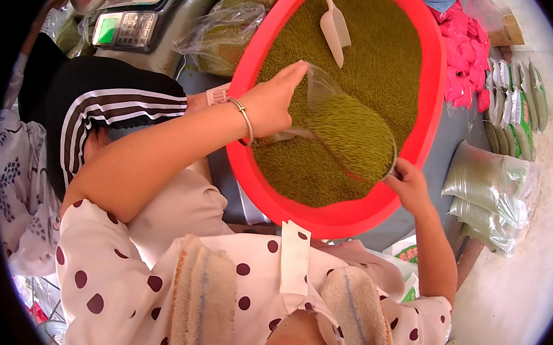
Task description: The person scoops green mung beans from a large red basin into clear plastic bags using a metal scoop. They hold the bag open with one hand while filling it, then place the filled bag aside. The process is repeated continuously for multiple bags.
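My left hand, with a bracelet at its wrist, holds up the edge of a clear plastic bag above a big red plastic tub. My right hand grips the rim of a round-edged scoop. Green mung beans, blurred by motion, heap in the scoop and reach to the bag's mouth. More mung beans fill the tub below. A white plastic scoop lies on them at the far side. The lower part of the bag is partly hidden behind my left hand.
A digital scale stands at upper left beside bags of beans. A co-worker's striped trouser leg is close on the left. Pink bags, a row of packed bags and filled clear bags lie right.
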{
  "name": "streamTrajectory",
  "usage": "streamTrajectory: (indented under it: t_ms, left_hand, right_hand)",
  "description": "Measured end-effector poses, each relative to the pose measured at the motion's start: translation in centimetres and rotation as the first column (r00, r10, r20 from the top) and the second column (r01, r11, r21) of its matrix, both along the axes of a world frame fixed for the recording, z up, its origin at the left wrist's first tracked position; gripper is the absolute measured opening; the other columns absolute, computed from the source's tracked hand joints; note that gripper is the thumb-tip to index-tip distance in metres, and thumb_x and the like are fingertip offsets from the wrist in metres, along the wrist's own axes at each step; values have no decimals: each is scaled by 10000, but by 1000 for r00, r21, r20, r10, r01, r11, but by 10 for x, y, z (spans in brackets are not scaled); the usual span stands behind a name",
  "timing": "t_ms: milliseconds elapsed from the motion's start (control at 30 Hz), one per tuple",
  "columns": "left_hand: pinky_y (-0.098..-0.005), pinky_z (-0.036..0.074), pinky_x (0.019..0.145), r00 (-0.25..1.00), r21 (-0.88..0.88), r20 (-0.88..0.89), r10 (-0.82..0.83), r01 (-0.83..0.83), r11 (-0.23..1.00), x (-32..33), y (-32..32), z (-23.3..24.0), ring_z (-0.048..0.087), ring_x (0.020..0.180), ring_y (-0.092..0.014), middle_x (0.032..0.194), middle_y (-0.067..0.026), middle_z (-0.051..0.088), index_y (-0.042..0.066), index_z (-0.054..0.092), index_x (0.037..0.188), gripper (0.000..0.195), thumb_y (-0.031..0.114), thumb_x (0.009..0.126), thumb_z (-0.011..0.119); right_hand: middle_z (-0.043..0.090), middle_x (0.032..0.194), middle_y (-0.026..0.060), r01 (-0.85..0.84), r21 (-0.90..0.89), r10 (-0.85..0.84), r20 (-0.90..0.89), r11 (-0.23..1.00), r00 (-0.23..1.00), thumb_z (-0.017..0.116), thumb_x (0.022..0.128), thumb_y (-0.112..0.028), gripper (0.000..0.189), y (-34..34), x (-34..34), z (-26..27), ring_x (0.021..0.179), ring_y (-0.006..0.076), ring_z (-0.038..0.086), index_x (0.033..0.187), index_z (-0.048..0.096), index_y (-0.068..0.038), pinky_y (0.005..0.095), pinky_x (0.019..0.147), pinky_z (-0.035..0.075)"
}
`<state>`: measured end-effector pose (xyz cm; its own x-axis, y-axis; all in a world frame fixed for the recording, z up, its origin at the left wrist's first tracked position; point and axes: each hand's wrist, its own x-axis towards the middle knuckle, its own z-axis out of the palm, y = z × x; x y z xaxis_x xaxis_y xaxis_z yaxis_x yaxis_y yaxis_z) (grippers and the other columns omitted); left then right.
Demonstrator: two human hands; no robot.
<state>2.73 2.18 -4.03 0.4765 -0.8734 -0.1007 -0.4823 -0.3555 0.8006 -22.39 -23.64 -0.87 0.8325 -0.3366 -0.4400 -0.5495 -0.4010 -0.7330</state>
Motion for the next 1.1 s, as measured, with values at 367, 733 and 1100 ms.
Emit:
streamTrajectory:
  t_ms: [367, 733, 1100]
  left_hand:
    - [-340, 356, 1060, 996, 66, 33, 79, -81, 995, 20, 36, -9, 347, 1330, -342, 1503, -213, 214, -29, 151, 1451, 848, -58, 705, 553]
    - [-346, 237, 1140, 996, 40, -85, 3, 0, 999, 13, 32, -11, 223, 1393, -359, 1495, -273, 173, -60, 107, 1450, 861, -63, 707, 542]
    - [-318, 312, 1096, 985, 92, -167, 30, -15, 996, 13, 20, 6, 304, 1362, -327, 1497, -226, 216, -46, 149, 1449, 855, -53, 696, 554]
  right_hand:
    - [635, 881, 218, -544, -525, 430, -333, 654, 839, 679, 768, -201, 270, 8, 119, 77, 857, 395, 599, 939, 626, 1, 430, 715, 479]
    - [667, 993, 169, -241, -584, -35, -421, 775, 906, 619, 818, -374, 353, -87, 18, -137, 968, 364, 620, 1071, 641, -128, 458, 792, 484]
    - [656, 814, 78, 274, -340, -308, -51, 900, 950, 696, 804, -244, 287, -30, 63, -244, 729, 184, 603, 962, 646, -9, 320, 647, 457]
